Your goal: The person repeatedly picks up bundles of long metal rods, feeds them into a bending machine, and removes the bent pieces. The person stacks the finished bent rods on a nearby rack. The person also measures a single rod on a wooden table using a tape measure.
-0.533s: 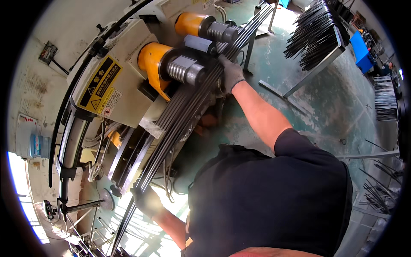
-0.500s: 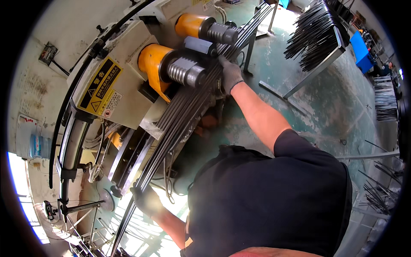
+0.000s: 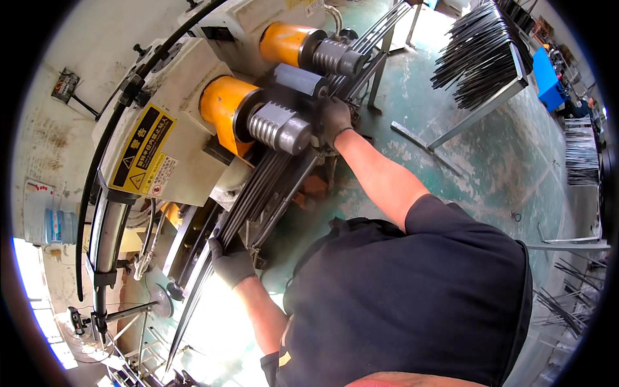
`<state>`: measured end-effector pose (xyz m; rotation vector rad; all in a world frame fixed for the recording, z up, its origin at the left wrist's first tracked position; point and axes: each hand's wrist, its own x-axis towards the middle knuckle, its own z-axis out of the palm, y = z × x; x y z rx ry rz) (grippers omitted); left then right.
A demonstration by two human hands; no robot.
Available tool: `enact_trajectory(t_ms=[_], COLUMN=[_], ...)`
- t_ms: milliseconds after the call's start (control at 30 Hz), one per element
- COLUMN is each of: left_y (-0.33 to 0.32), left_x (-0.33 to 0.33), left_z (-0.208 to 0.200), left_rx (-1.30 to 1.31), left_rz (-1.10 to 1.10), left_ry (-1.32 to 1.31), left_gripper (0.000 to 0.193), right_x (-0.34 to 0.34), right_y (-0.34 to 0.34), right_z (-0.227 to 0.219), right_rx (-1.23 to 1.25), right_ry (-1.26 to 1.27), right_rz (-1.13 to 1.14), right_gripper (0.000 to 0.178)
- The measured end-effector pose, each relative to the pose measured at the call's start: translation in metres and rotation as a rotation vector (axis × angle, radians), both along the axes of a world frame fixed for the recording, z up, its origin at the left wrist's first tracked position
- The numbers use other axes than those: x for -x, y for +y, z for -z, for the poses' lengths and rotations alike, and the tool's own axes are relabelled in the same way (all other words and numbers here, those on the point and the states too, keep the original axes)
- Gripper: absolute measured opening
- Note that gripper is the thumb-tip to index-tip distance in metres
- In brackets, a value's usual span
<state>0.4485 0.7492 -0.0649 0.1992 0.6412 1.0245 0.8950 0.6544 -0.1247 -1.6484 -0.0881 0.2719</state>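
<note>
A bundle of long, thin dark metal rods (image 3: 256, 193) runs diagonally from the upper right to the lower left, along the front of a bending machine (image 3: 193, 122). My left hand (image 3: 232, 263), in a dark glove, is closed around the lower stretch of the bundle. Farther up, my gloved right hand (image 3: 335, 119) is closed at the rods beside the machine's grooved steel roller (image 3: 280, 126); its fingertips are partly hidden. Between the hands, the rods pass below this roller and its orange housing (image 3: 225, 109). A bar (image 3: 284, 200) lies alongside the bundle on my side.
A second orange housing (image 3: 290, 42) with a grooved roller sits farther along the machine. At the upper right a metal rack (image 3: 483, 109) carries many dark rods. A thick black hose (image 3: 100, 135) curves down the left side. More rods (image 3: 567, 303) lie at the right edge.
The rods have shifted toward the machine, and a gap now shows between them and the bar. My left hand has moved up and right; my right hand has come slightly lower.
</note>
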Motion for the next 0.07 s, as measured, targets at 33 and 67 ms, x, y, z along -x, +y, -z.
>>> enact_trajectory(t_ms=[33, 67], left_y=[-0.0029, -0.0022], left_x=[-0.005, -0.0035], left_z=[-0.0016, -0.0009], left_rx=[-0.022, -0.053], left_rz=[0.021, 0.048], left_ry=[-0.046, -0.079], left_gripper=[0.038, 0.039], right_x=[-0.0104, -0.0121], right_y=[0.0013, 0.0023], right_z=[0.006, 0.0089], right_rx=[0.215, 0.216], right_ry=[-0.146, -0.139], right_rz=[-0.012, -0.015], right_gripper=[0.027, 0.027])
